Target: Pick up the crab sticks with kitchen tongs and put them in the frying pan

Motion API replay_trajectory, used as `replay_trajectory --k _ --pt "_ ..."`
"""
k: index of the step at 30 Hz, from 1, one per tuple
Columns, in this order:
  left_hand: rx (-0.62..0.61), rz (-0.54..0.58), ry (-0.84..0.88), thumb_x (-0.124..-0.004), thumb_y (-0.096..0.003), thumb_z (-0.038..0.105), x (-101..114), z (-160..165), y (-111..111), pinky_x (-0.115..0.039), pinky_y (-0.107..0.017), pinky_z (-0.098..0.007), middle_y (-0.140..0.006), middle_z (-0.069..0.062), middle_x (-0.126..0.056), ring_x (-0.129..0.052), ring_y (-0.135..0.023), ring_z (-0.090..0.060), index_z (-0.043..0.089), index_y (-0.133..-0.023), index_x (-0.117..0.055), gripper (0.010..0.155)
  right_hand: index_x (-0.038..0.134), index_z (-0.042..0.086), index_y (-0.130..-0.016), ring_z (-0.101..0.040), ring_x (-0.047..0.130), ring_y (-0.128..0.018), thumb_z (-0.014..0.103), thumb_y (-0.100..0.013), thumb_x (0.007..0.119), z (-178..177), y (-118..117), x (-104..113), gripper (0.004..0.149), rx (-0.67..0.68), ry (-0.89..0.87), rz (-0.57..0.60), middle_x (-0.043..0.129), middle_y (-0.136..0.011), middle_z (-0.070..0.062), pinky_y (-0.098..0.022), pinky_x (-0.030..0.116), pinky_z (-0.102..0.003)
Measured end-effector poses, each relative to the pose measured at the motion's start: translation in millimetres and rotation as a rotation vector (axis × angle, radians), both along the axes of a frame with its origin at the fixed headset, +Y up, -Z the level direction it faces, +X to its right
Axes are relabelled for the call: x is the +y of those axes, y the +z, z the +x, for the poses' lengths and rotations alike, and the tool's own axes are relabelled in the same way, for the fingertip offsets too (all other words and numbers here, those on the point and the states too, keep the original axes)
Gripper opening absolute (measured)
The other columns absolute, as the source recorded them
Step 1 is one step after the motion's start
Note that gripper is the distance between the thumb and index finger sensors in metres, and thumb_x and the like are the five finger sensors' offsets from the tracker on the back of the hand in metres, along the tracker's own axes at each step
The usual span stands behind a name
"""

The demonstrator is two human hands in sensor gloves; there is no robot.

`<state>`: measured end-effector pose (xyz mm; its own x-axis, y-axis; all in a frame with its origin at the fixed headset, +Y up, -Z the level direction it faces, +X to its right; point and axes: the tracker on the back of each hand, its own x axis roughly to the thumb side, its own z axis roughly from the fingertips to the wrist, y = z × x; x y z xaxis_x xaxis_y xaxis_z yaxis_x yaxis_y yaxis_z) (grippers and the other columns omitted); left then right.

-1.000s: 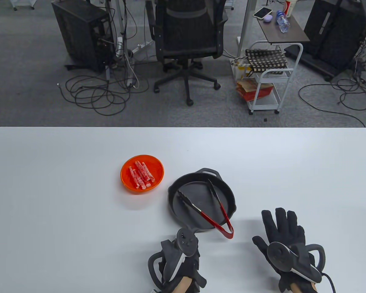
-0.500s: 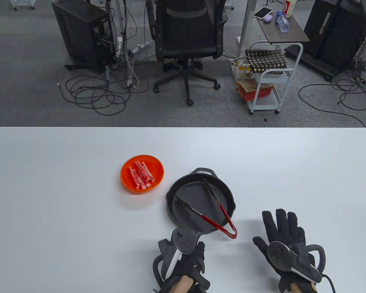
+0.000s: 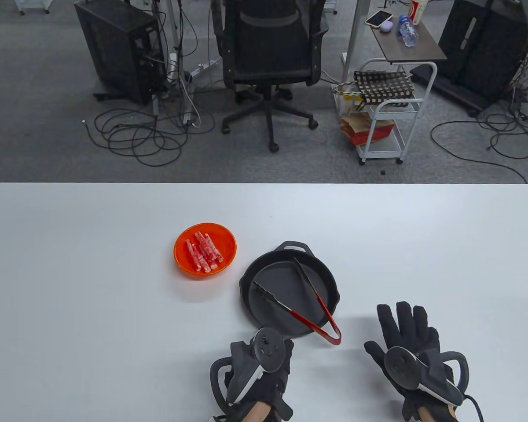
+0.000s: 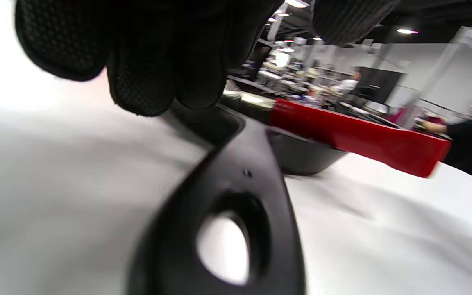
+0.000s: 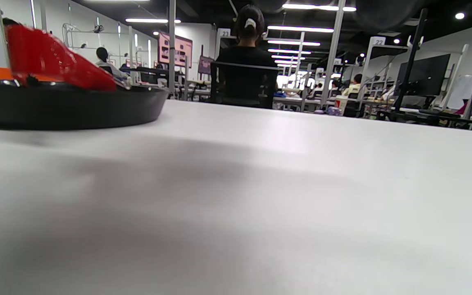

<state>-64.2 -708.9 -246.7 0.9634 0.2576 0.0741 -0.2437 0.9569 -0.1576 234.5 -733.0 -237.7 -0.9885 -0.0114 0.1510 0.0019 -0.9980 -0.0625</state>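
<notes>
Several crab sticks [image 3: 204, 252] lie in an orange bowl [image 3: 181, 263] left of the black frying pan [image 3: 281, 281]. Red-handled tongs [image 3: 321, 307] lie spread open inside the pan, their hinge end poking over its near right rim. My left hand [image 3: 259, 369] hovers over the pan's handle [image 4: 228, 180]; its fingers [image 4: 137, 73] hang loosely curled above the handle's neck and wrap nothing. The tongs [image 4: 355, 135] show red behind them. My right hand [image 3: 407, 347] lies flat on the table right of the pan, fingers spread. From its wrist, the pan [image 5: 64, 108] and tongs [image 5: 51, 61] sit at the far left.
The white table [image 3: 92, 307] stretches wide to the left and right of the bowl and pan. Beyond its far edge stand an office chair [image 3: 270, 48], a white cart [image 3: 387, 114] and floor cables.
My left hand pushed forward at the pan's handle, shifting the pan slightly left, then drew back toward the near edge. The tongs shifted with the pan. The right hand stayed put.
</notes>
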Motion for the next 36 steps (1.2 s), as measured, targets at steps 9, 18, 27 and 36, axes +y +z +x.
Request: replay_trajectory --k 9,18,27,36 --pt "-0.117 0.238 -0.054 -0.066 -0.0576 0.058 31 -28 5 -0.073 -0.058 -0.064 -0.105 -0.014 -0.083 -0.086 -0.092 -0.046 0.014 -0.113 -0.064 0.071 0.019 0.015 -0.121 -0.061 0.032 -0.103 0.059 -0.061 0.043 -3 -1 0 0.077 0.018 -0.033 0.009 0.03 -0.121 -0.03 -0.066 0.047 -0.076" --pt "-0.231 0.424 -0.05 -0.065 -0.0548 0.065 9 -64 -1 -0.06 -0.067 -0.068 -0.115 -0.006 -0.073 -0.07 -0.107 -0.041 0.024 -0.116 -0.056 0.075 0.022 0.016 -0.121 -0.061 0.033 -0.104 0.059 -0.061 0.042 -11 -3 -3 0.077 0.051 -0.092 -0.016 0.032 -0.121 -0.03 -0.066 0.048 -0.075" --pt "-0.237 0.357 -0.045 -0.062 -0.0541 0.07 -7 -66 -9 -0.05 -0.071 -0.071 -0.123 -0.007 -0.057 -0.056 -0.114 -0.042 0.028 -0.119 -0.047 0.079 0.027 0.014 -0.121 -0.059 0.04 -0.103 0.06 -0.061 0.041 -27 -9 5 0.077 0.065 -0.109 0.003 0.036 -0.12 -0.03 -0.07 0.054 -0.066" --pt "-0.193 0.319 0.006 -0.063 -0.0558 0.065 -14 -78 -14 -0.052 -0.07 -0.071 -0.122 -0.007 -0.058 -0.058 -0.112 -0.042 0.027 -0.118 -0.048 0.075 0.029 0.014 -0.121 -0.057 0.05 -0.102 0.06 -0.061 0.041 -86 -38 19 0.077 0.099 -0.181 0.017 0.04 -0.12 -0.029 -0.066 0.065 -0.063"
